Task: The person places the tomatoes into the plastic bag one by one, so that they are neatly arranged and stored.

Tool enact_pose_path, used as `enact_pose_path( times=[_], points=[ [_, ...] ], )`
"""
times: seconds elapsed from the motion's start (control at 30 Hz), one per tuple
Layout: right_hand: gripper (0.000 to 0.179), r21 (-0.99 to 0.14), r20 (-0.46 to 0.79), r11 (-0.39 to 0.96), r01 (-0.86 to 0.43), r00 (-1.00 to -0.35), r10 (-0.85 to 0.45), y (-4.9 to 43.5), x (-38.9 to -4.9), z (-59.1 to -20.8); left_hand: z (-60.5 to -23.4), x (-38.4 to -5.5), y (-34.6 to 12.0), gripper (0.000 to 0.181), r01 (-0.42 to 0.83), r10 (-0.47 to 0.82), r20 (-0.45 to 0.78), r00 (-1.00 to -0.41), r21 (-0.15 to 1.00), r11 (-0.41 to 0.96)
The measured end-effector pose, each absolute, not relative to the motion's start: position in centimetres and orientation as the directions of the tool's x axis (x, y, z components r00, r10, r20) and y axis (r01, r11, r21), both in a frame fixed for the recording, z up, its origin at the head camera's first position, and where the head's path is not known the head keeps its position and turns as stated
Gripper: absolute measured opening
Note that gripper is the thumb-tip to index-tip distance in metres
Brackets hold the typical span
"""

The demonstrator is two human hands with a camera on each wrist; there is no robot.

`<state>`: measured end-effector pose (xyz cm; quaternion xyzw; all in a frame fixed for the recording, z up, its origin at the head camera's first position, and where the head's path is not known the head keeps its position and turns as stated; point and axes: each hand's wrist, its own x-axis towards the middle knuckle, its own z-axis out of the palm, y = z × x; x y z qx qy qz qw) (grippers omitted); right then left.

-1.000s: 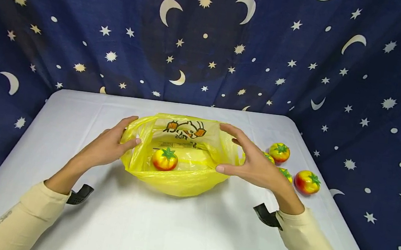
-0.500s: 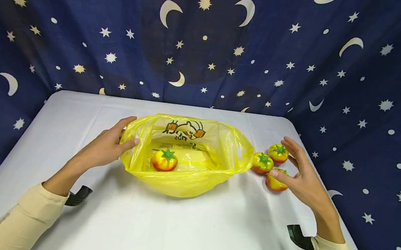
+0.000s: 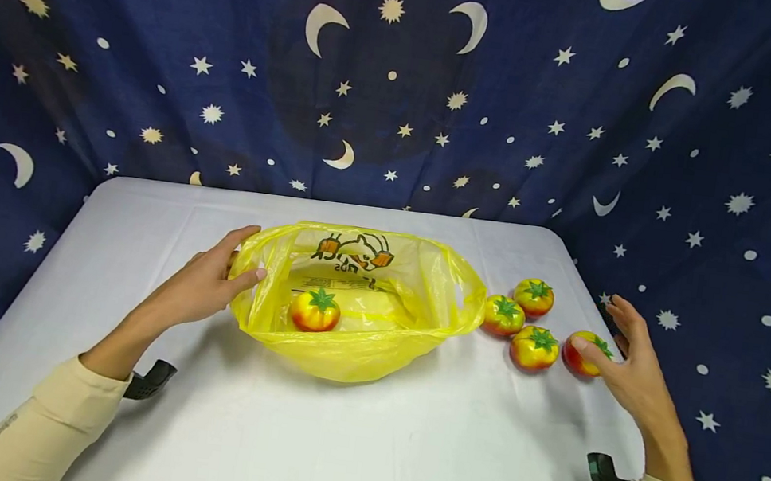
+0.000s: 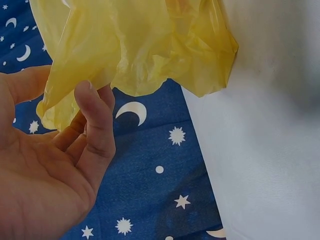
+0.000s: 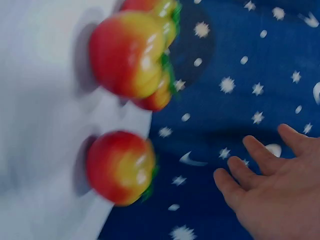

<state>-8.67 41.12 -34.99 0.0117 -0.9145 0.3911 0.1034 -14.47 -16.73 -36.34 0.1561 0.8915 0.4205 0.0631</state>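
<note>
White table (image 3: 360, 446), starry curtain (image 3: 239, 22) behind. Left hand (image 3: 203, 282) pinches bag (image 3: 342, 357) by rim, probably propping its mouth wide; inside tomato (image 3: 314, 313) sits within. Right hand (image 3: 636, 376), fingers spread, beside outer tomato (image 5: 117, 167); touch unclear.

Over my feed I see that the right hand (image 3: 635, 373) has left the yellow bag (image 3: 473, 307), where it was 1 second ago, and passed 3 tomatoes (image 3: 534, 349) to the outermost tomato (image 5: 120, 167). 2 of those 3, then partly behind it, now show clear; the bag's right side has spread outward.
</note>
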Motion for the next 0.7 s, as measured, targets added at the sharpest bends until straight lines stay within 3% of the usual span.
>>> enact_pose_path(
  times=[0.2, 0.47, 0.7],
  points=[
    [0.081, -0.744, 0.218, 0.667, -0.047, -0.960, 0.175, 44.8, -9.1, -37.6, -36.3, -14.5, -16.6, 0.075, 0.212, 0.327, 0.011, -0.945, 0.781, 0.588],
    [0.082, -0.846, 0.173, 0.530, 0.050, -0.916, 0.362, 53.8, -12.5, -46.3, -36.5, -14.6, -16.5, 0.075, 0.194, 0.340, -0.015, -0.940, 0.796, 0.573],
    [0.086, -0.912, 0.052, 0.389, 0.127, -0.907, 0.418, 53.2, -12.8, -47.1, -36.5, -14.5, -16.3, 0.074, 0.192, 0.330, -0.014, -0.944, 0.789, 0.583]
  ],
)
